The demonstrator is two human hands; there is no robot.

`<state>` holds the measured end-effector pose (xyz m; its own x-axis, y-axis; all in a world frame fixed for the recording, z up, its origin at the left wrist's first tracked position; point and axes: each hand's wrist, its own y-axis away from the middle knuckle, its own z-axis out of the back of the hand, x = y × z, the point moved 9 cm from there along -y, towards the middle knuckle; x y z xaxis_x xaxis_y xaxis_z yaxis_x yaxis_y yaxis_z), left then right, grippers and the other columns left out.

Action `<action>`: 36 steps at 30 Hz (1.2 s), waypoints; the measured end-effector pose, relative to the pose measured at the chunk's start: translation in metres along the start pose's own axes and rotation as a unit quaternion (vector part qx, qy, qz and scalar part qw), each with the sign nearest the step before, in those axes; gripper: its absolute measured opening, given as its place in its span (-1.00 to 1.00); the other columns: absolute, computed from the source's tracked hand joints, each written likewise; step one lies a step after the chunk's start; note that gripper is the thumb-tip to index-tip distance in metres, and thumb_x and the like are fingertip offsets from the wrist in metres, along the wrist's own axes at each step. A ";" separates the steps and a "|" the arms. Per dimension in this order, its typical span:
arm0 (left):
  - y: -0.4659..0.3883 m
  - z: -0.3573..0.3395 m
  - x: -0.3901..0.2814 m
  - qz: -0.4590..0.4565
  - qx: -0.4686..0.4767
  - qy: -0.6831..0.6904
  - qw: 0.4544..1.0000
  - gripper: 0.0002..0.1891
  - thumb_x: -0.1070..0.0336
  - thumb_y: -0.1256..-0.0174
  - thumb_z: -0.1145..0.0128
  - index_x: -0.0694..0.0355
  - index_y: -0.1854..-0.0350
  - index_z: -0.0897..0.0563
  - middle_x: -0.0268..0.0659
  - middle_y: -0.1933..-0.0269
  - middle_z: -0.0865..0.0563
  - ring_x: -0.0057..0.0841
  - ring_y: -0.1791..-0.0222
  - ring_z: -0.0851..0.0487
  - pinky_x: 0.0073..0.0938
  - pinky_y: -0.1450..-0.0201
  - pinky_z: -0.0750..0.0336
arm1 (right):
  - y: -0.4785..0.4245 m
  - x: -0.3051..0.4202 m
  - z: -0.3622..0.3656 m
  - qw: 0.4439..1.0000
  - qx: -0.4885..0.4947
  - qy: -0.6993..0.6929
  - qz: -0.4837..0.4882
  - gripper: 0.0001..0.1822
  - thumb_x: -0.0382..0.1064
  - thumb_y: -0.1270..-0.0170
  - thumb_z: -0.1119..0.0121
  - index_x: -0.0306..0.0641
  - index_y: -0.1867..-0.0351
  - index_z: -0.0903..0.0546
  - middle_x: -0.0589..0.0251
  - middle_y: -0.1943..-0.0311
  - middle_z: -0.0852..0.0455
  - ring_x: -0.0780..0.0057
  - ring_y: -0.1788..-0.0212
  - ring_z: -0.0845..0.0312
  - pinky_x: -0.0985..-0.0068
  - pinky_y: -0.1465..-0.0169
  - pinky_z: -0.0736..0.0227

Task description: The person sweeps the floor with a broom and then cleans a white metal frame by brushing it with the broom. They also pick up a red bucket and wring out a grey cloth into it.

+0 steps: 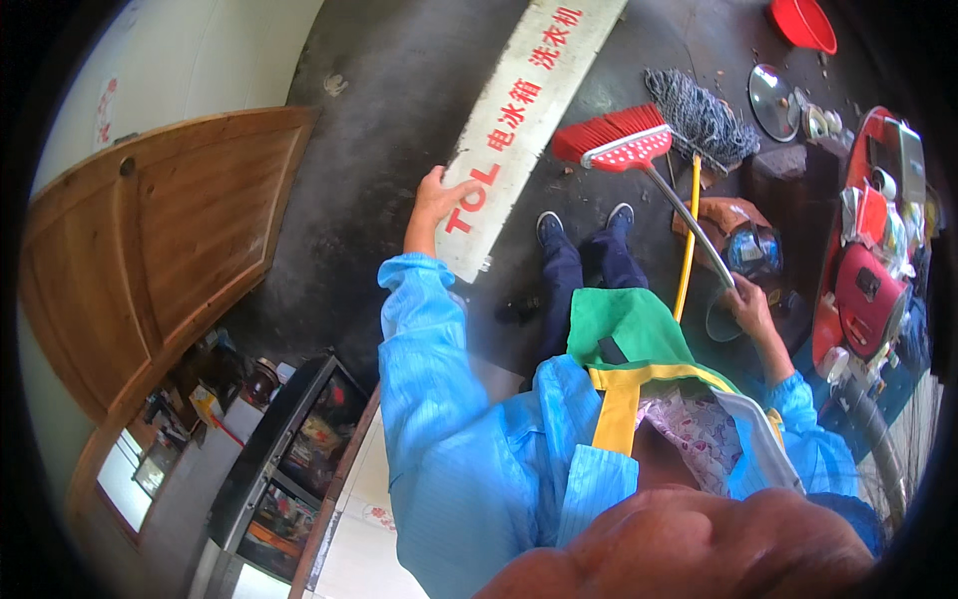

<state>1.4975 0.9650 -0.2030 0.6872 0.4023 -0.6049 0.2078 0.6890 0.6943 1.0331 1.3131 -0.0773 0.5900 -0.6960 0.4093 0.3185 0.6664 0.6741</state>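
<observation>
My left hand (443, 196) grips the edge of a long white board (516, 112) that bears red writing, with the thumb lying on its face. The board slants from my left side up to the top of the view. My right hand (752, 305) is closed around the metal handle (690, 216) of a broom. Its head (617, 141) has red bristles and a white-dotted band, and it is raised in front of my feet. A mop with grey strings (700, 112) and a yellow handle (687, 254) lies beyond the broom.
A wooden door (172, 232) stands at the left, near a black glass-fronted cabinet (299, 457). On the right, a red-edged table (827, 277) carries a pink bag (868, 299) and clutter. A pot lid (772, 101) and red basin (804, 24) rest on the dark floor (367, 97).
</observation>
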 end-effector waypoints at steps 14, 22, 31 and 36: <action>0.019 0.121 -0.064 0.060 0.015 0.176 0.982 -0.59 0.25 0.03 -0.35 0.42 0.19 -0.57 -0.14 0.34 -0.69 -0.48 0.45 -0.67 -0.54 0.39 -0.54 | 0.024 -0.039 -0.044 0.971 0.051 -0.182 -0.148 -0.63 -0.27 -0.22 -0.07 -0.36 -0.05 -0.48 0.40 0.64 -0.43 0.70 0.72 -0.25 0.64 0.67 -0.13; 0.080 0.137 -0.042 -0.050 -0.209 -0.027 0.976 -0.53 0.15 0.14 -0.43 0.41 0.26 -0.60 -0.17 0.36 -0.69 -0.53 0.40 -0.63 -0.53 0.32 -0.50 | 0.013 -0.040 -0.065 0.945 0.069 -0.238 -0.213 -0.68 -0.25 -0.25 -0.02 -0.28 -0.02 -0.48 0.45 0.75 -0.31 0.68 0.81 -0.17 0.63 0.75 -0.05; 0.035 -0.040 0.143 -0.044 -0.232 0.169 0.957 -0.46 0.31 0.24 -0.45 0.29 0.16 -0.44 -0.15 0.26 -0.65 -0.49 0.29 -0.60 -0.49 0.22 -0.49 | 0.005 -0.008 -0.051 0.945 0.142 -0.203 -0.212 -0.68 -0.27 -0.24 -0.02 -0.31 -0.01 -0.48 0.40 0.74 -0.36 0.68 0.80 -0.22 0.66 0.76 -0.08; -0.012 -0.098 0.178 0.059 -0.237 -0.010 0.970 -0.39 0.18 0.34 -0.47 0.20 0.18 -0.43 -0.05 0.28 -0.65 -0.13 0.25 -0.62 -0.26 0.18 -0.47 | -0.007 -0.025 -0.059 0.950 0.123 -0.159 -0.238 -0.57 -0.27 -0.23 -0.03 -0.32 -0.14 -0.41 0.38 0.76 -0.37 0.66 0.80 -0.23 0.66 0.74 -0.13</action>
<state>1.5489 1.0871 -0.3572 0.7010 0.4863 -0.5216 -0.2126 0.8407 0.4980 1.0598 1.3420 -0.1283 0.1570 -0.9745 0.1607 0.2867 0.2006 0.9368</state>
